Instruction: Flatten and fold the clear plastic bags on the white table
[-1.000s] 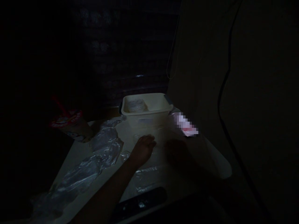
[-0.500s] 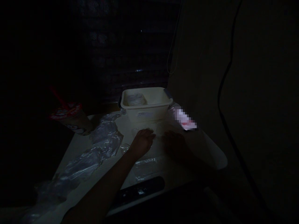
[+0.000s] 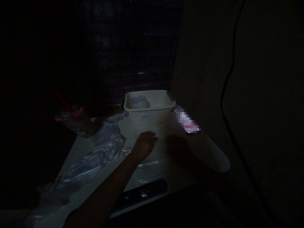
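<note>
The light is very dim. My left hand (image 3: 145, 144) lies on a clear plastic bag (image 3: 149, 171) spread on the white tabletop, its fingers laid out over the film and apparently gripping nothing. Across from it, my right hand (image 3: 177, 145) rests on or just above the same plastic; its fingers are too dark to make out. Just beyond both hands stands a cream plastic bin (image 3: 152, 115) with dark handles. Inside the bin, at its left, is a clear plastic-wrapped bundle (image 3: 138, 102).
Crumpled clear plastic bags (image 3: 106, 139) trail down the table's left side. A drink cup (image 3: 78, 125) with a red straw stands at the left edge. A lit phone (image 3: 187, 122) lies right of the bin. A black cable (image 3: 222, 98) hangs along the right wall.
Both hands keep almost the same place on the plastic. The view has shifted very slightly; the bin and bags have not moved on the table.
</note>
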### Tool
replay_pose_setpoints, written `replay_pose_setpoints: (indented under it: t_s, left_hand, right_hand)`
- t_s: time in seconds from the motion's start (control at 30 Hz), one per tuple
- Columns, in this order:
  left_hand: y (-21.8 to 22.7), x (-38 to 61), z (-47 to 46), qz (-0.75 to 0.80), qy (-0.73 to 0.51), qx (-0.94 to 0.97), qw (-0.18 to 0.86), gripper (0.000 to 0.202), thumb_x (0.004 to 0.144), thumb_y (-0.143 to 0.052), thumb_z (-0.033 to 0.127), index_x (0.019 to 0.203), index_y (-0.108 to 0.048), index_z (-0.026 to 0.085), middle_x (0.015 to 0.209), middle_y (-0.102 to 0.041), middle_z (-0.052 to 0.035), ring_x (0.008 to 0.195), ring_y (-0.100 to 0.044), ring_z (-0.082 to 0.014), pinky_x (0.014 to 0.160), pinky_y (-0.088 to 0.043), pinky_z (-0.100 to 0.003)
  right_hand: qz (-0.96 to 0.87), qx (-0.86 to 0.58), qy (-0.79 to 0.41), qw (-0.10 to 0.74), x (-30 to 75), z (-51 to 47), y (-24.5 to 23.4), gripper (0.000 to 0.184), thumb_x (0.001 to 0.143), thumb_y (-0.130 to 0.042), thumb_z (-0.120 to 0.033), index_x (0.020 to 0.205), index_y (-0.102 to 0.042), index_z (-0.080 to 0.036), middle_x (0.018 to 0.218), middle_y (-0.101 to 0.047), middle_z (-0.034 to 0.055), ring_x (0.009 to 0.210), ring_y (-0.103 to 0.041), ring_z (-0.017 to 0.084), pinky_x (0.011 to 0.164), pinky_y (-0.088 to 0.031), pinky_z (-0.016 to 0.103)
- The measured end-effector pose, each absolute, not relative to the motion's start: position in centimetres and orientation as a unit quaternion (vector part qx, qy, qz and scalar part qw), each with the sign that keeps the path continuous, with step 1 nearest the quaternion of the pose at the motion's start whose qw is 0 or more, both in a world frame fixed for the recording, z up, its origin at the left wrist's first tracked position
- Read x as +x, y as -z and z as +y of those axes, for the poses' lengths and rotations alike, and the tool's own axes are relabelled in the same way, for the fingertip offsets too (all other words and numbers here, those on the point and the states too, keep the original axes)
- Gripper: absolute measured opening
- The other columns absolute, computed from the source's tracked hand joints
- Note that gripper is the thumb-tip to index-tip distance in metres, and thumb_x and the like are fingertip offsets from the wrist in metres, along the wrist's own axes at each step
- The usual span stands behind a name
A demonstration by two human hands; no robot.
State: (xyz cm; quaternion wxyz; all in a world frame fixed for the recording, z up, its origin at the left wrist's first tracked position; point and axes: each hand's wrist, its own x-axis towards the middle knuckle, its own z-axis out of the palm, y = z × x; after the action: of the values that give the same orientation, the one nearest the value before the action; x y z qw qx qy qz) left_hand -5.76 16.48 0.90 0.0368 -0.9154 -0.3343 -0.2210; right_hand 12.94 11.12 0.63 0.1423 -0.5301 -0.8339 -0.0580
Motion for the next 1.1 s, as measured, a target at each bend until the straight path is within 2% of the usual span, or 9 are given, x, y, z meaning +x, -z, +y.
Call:
replay_pose_setpoints:
  t_s: [0.17,0.33,0.47,0.6,0.67,0.77,0.9,1.0,1.1]
  left_hand:
    - [-0.9,-6.1,16.5,-0.341,0.223,-0.913,0.033,0.028,0.071,-0.044,0.01,0.096,-0.057,0.015,0.103,-0.057,-0.0098,0.095,-0.049,-0.02,0.081,-0.038,-0.038]
    - [-1.7,-6.4,16.0,-0.322,0.223,-0.92,0.013,0.036,0.069,-0.045,0.012,0.104,-0.051,0.018,0.105,-0.056,-0.0053,0.096,-0.047,-0.0195,0.083,-0.035,-0.037]
    - [-2.1,-6.3,15.4,-0.344,0.249,-0.905,-0.019,0.037,0.073,-0.041,0.017,0.109,-0.046,0.014,0.102,-0.056,-0.0074,0.093,-0.046,-0.0202,0.082,-0.035,-0.037]
    - [-1.9,-6.1,15.5,-0.361,0.259,-0.896,-0.015,0.045,0.074,-0.039,0.015,0.119,-0.036,0.014,0.1,-0.052,-0.0089,0.09,-0.045,-0.0192,0.076,-0.038,-0.033]
    - [-1.7,-6.1,15.7,-0.359,0.24,-0.902,0.007,0.038,0.074,-0.039,0.016,0.112,-0.045,0.017,0.091,-0.053,-0.0078,0.084,-0.045,-0.0191,0.072,-0.038,-0.033]
    - [-1.7,-6.1,15.8,-0.365,0.223,-0.903,0.033,0.025,0.075,-0.04,0.02,0.093,-0.058,0.019,0.076,-0.051,-0.0058,0.074,-0.045,-0.0185,0.067,-0.037,-0.032]
    - [-2.1,-6.1,15.5,-0.363,0.219,-0.905,0.031,0.025,0.076,-0.04,0.026,0.089,-0.06,0.019,0.074,-0.051,-0.0055,0.073,-0.045,-0.0185,0.066,-0.036,-0.034]
    - [-2.2,-6.1,15.4,-0.386,0.214,-0.897,0.037,0.028,0.08,-0.036,0.032,0.089,-0.061,0.021,0.072,-0.051,-0.0048,0.072,-0.045,-0.0182,0.065,-0.035,-0.034]
    - [-1.8,-6.0,15.7,-0.405,0.204,-0.89,0.057,0.03,0.08,-0.036,0.036,0.087,-0.061,0.021,0.07,-0.051,-0.0049,0.071,-0.045,-0.0182,0.065,-0.036,-0.033]
  right_hand:
    - [-0.821,-0.539,0.026,0.183,14.1,12.1,-0.2,0.033,0.076,-0.035,-0.019,0.103,-0.054,-0.013,0.105,-0.057,0.0106,0.095,-0.05,0.02,0.08,-0.037,0.036]
    - [-0.807,-0.568,-0.012,0.161,14.6,15.0,-0.8,0.03,0.077,-0.033,-0.017,0.093,-0.059,-0.019,0.094,-0.063,0.005,0.084,-0.056,0.017,0.073,-0.042,0.032]
    - [-0.808,-0.569,0.001,0.152,13.3,15.7,-1.7,0.026,0.074,-0.043,-0.026,0.092,-0.06,-0.018,0.091,-0.063,0.0065,0.083,-0.055,0.019,0.071,-0.041,0.032]
    - [-0.787,-0.595,0.012,0.161,12.0,14.7,-1.7,0.03,0.068,-0.051,-0.033,0.091,-0.06,-0.016,0.088,-0.063,0.0077,0.081,-0.055,0.02,0.073,-0.039,0.033]
    - [-0.781,-0.6,0.01,0.175,11.9,14.3,-1.4,0.03,0.069,-0.051,-0.033,0.093,-0.059,-0.016,0.088,-0.063,0.0073,0.081,-0.055,0.021,0.074,-0.038,0.034]
    - [-0.79,-0.584,-0.01,0.188,12.2,14.6,-1.1,0.026,0.072,-0.047,-0.026,0.093,-0.059,-0.017,0.087,-0.063,0.0058,0.081,-0.055,0.018,0.075,-0.038,0.031]
    - [-0.802,-0.573,-0.022,0.17,12.8,15.4,-1.3,0.025,0.076,-0.04,-0.017,0.09,-0.061,-0.019,0.087,-0.063,0.0039,0.081,-0.054,0.015,0.073,-0.037,0.028]
    - [-0.811,-0.569,-0.008,0.134,12.9,15.9,-1.7,0.023,0.077,-0.04,-0.02,0.084,-0.062,-0.021,0.083,-0.063,0.0038,0.078,-0.054,0.016,0.069,-0.037,0.028]
    - [-0.815,-0.566,0.006,0.121,12.8,16.1,-2.0,0.023,0.077,-0.041,-0.021,0.087,-0.062,-0.022,0.081,-0.062,0.0042,0.078,-0.053,0.017,0.067,-0.036,0.028]
